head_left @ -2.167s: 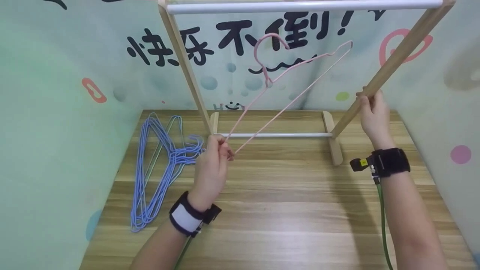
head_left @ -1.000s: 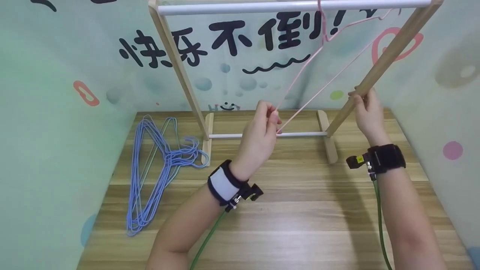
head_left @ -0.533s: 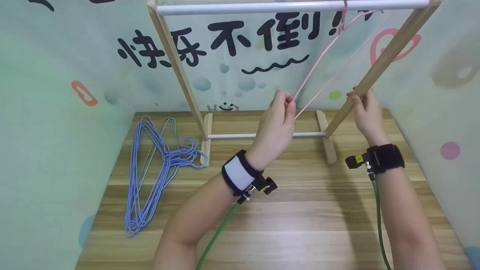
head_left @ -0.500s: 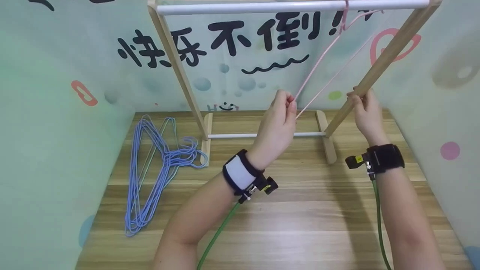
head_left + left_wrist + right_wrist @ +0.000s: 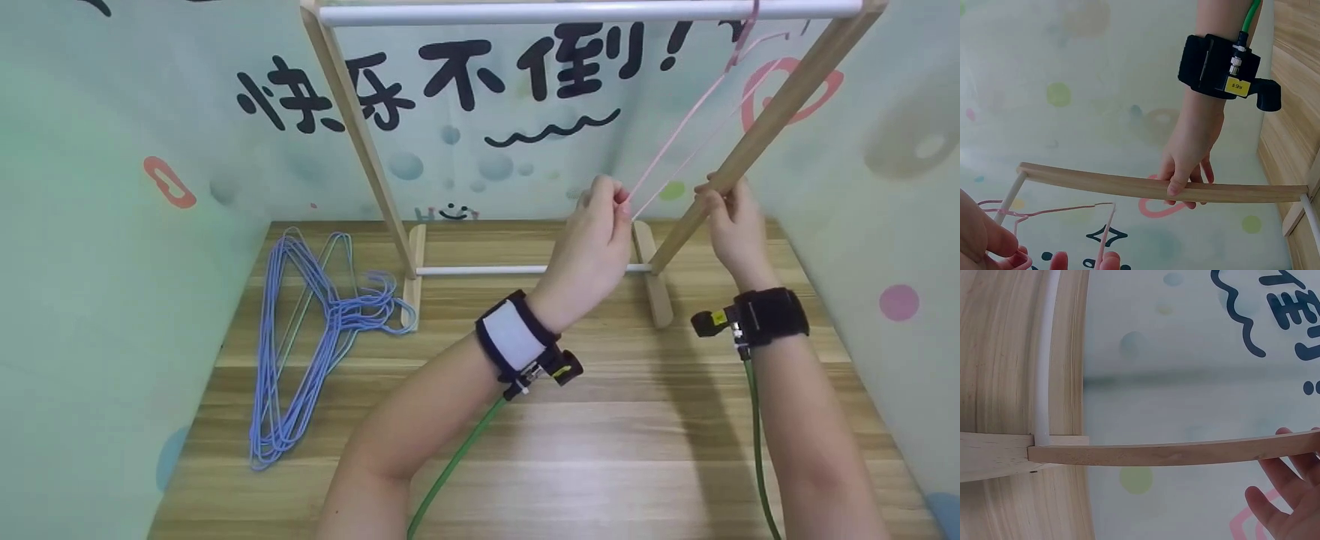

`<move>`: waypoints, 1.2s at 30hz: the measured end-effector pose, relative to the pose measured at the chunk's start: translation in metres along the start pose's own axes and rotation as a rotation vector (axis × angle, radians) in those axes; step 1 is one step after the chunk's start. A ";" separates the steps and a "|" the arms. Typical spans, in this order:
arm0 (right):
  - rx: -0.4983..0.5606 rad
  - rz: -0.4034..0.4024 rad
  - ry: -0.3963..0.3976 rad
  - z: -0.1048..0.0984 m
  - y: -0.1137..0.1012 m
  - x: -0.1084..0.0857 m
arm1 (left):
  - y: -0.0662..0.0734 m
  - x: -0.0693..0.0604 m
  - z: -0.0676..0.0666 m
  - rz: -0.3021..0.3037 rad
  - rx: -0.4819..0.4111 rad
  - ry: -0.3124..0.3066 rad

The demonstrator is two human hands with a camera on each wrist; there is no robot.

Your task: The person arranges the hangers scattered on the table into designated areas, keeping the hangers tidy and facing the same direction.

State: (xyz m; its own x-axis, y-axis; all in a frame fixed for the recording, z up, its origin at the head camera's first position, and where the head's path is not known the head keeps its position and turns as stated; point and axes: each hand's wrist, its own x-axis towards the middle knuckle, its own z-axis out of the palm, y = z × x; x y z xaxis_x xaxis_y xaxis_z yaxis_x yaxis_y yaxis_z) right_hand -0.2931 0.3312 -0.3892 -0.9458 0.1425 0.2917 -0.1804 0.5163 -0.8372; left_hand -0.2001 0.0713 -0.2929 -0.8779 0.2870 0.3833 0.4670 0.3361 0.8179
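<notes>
Leftmost, a pile of hangers (image 5: 346, 315), mostly blue, is laid flat on the table (image 5: 570, 450), the hooks turned to the right, presumably so that each can be picked up easily. The nearest hook is seen just beside or over the left foot (image 5: 412, 296) of the rack (image 5: 360, 142); contact cannot be told.

Farther right, the lower corner of a pink hanger (image 5: 679, 131) is pinched between the thumb and curled fingers of the left hand (image 5: 589, 251). It seems to be held at this end so that the hook can be guided along the top rail (image 5: 592, 11) from below. The hook is set at the rail, near its right end; whether it is fully looped over cannot be told. From the left hand, the pink hanger is stretched upward and to the right, its far corner being near the right post (image 5: 761, 142).

Rightmost, that post is gripped by the right hand (image 5: 739, 232), thumb and fingers on opposite sides, probably to keep the rack steady. The pink hanger is not touched by this hand, being apart from it, above and to its left.
</notes>
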 end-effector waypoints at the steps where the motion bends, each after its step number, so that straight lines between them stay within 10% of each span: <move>1: 0.001 -0.008 0.001 0.000 0.000 0.000 | 0.000 0.000 0.002 -0.004 0.003 -0.005; 36: 0.026 -0.020 0.005 -0.004 0.005 -0.002 | 0.001 0.002 0.044 -0.048 0.129 -0.064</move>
State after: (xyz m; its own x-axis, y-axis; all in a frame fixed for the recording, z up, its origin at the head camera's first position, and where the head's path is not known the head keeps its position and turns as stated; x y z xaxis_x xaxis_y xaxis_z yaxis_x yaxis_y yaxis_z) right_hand -0.2912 0.3367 -0.3917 -0.9407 0.1367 0.3104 -0.2060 0.4966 -0.8432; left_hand -0.1970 0.1112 -0.3104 -0.8927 0.3235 0.3137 0.4383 0.4619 0.7711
